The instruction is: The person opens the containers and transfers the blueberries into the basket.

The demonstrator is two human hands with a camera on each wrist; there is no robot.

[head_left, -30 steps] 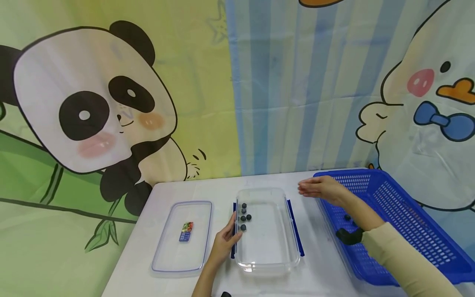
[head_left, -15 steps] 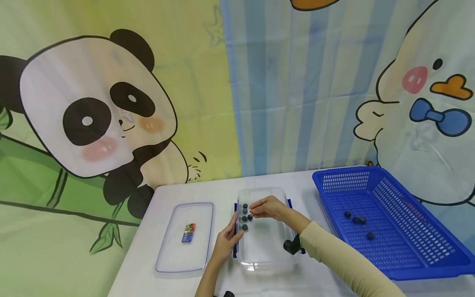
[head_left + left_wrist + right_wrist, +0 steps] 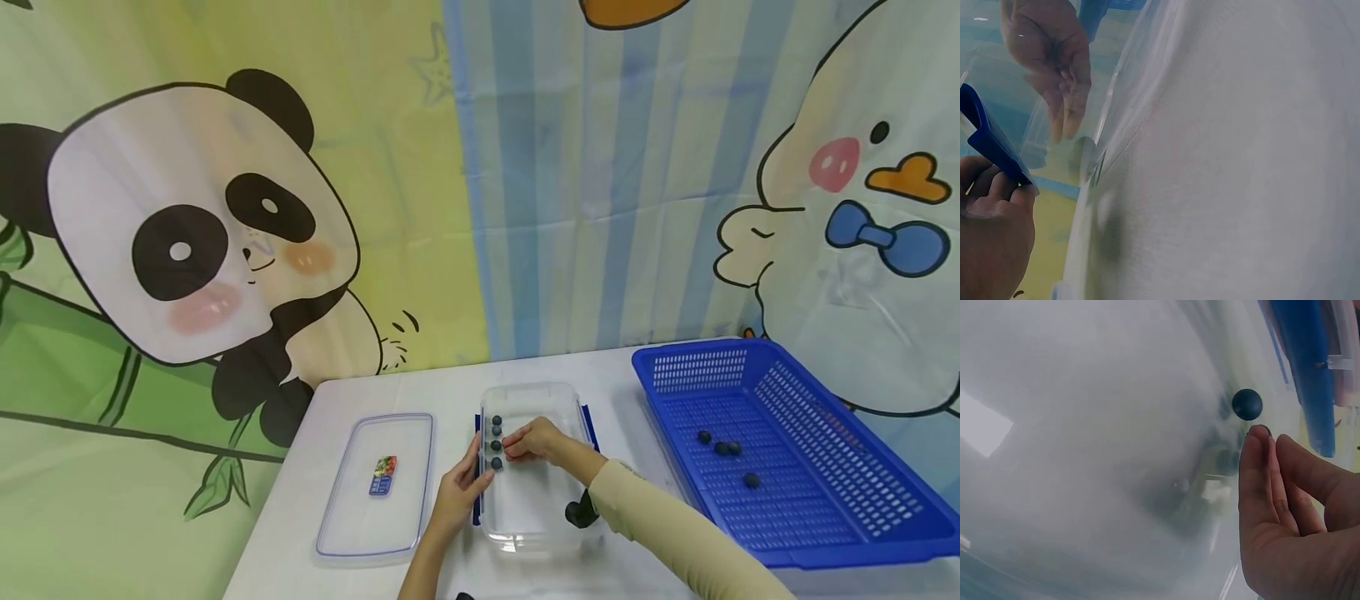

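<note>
A clear plastic food container [image 3: 540, 500] stands in the middle of the white table. Its blue side latches [image 3: 592, 427] hang outward. Inside, along the left wall, several blueberries [image 3: 497, 463] form a column. My left hand [image 3: 453, 493] grips the container's left side, thumb on the rim, fingers by the blue latch [image 3: 994, 137]. Over the container floor, my right hand [image 3: 536, 442] has thumb and fingertips drawn together beside the column. The right wrist view shows a dark sliver of a blueberry at these fingertips, mostly hidden, and another blueberry [image 3: 1247, 404] just beyond.
Left of the container lies a clear lid [image 3: 375, 529] with a fruit-picture label [image 3: 382, 476]. A blue perforated basket [image 3: 795, 533] stands at the right, with several blueberries [image 3: 722, 448] on its floor. A printed curtain [image 3: 555, 208] hangs behind the table.
My right hand has moved left from the basket's rim into the container, then slightly down to the blueberries. One blueberry beside the column is no longer visible. My left hand keeps its hold.
</note>
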